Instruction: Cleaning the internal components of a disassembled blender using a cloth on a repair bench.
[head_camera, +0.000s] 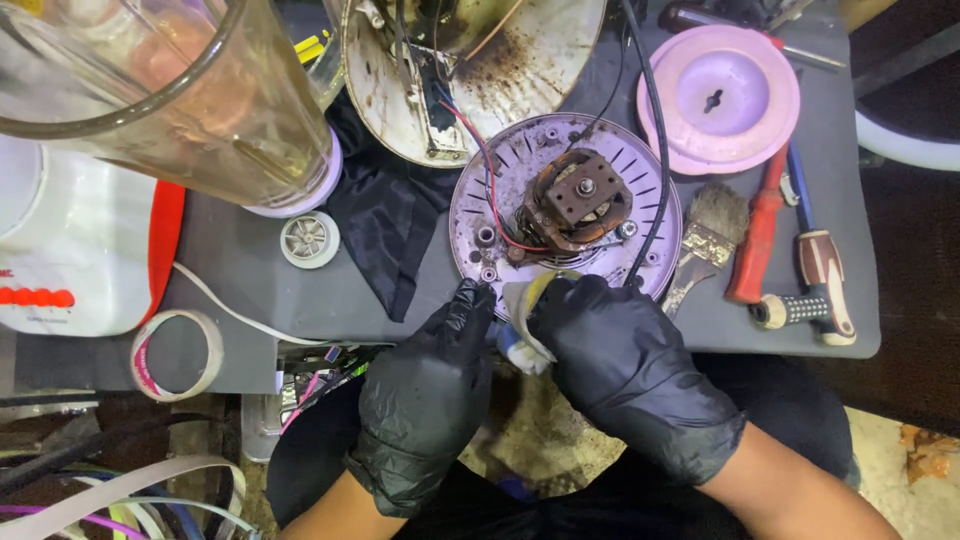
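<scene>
Head view: cluttered grey worktop

A clear blender jar fills the upper left, a tape roll lies lower left, and right of centre sit a pink lid, a worn brush and screwdrivers (one red-handled).

Both hands in glossy black disposable gloves, wrinkled, cuffs at wrists; forearms unsleeved.

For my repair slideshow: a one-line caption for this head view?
Two black-gloved hands, left hand and right hand, work a cloth at an opened motor base.
</scene>
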